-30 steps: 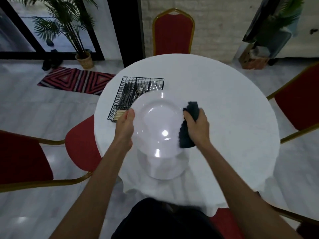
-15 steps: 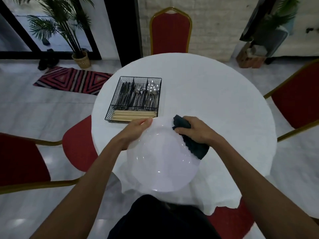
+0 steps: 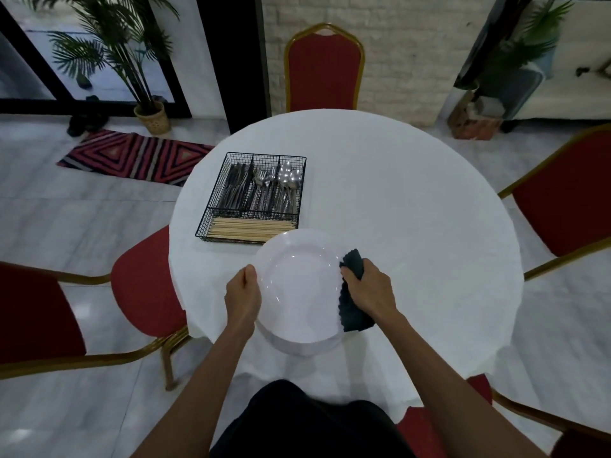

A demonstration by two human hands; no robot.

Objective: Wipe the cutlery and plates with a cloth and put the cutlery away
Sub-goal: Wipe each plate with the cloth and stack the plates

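Note:
A white plate (image 3: 297, 285) lies flat near the table's front edge, on top of what looks like a stack of plates (image 3: 304, 347). My left hand (image 3: 243, 294) grips its left rim. My right hand (image 3: 368, 289) holds a dark cloth (image 3: 353, 312) against the plate's right rim. Behind the plate stands a black wire cutlery basket (image 3: 254, 196) with knives, forks and spoons (image 3: 288, 178) in its back compartments and wooden chopsticks (image 3: 248, 226) across its front compartment.
The round table (image 3: 413, 226) has a white cloth. Red chairs with gold frames stand at the far side (image 3: 325, 67), at the right (image 3: 568, 193) and at the left (image 3: 145, 279). A striped rug (image 3: 135, 157) and a potted palm (image 3: 150, 117) are at the far left.
The plate was held up tilted a second ago; it has come down and now lies flat on the stack. Both hands moved to its left and right rims, cloth still in the right.

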